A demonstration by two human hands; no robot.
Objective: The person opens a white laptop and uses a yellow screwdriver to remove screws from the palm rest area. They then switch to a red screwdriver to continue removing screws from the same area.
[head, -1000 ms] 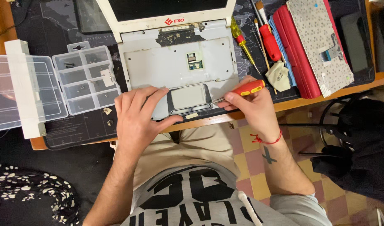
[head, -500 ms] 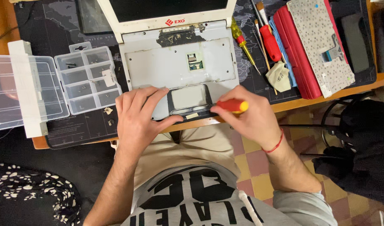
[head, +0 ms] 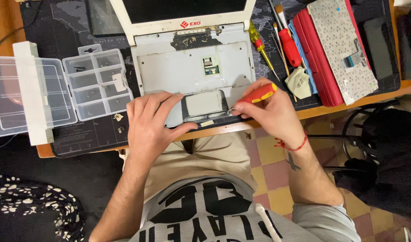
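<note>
Tilted lower than half a second ago: red-and-yellow screwdriver (head: 257, 94), tip now near right edge of touchpad (head: 204, 103), handle clamped in fingers of right hand (head: 270, 114). Right hand closed around handle, red cord at wrist, small dark mark on forearm. Left hand (head: 151, 123) unchanged since earlier frames: flat, fingers spread, nothing gripped, pressing on laptop base (head: 194, 71) just left of touchpad, thumb along front edge. Hands apart, touchpad between them.

Laptop base: grey, keyboard removed, bare metal plate exposed, small green part near centre, scraped dark patch near hinge. Screen (head: 183, 9) upright behind base, white frame, mostly out of view. Laptop on dark mat (head: 80, 134) printed with map, mat on wooden desk (head: 331, 107), front edge of laptop at desk edge.

Left of laptop: clear plastic parts box (head: 96, 83), lid (head: 26, 94) folded open to left, small dark screws in several compartments, two tiny parts on mat below box.

Right of laptop: second screwdriver (head: 259, 45) with yellow-and-red handle, red-handled tool (head: 289, 47), folded cloth (head: 298, 83), red case (head: 317, 62), loose keyboard (head: 342, 47) lying underside up across case.

Below desk: beige trousers, grey printed shirt, checked floor, black chair at right.
</note>
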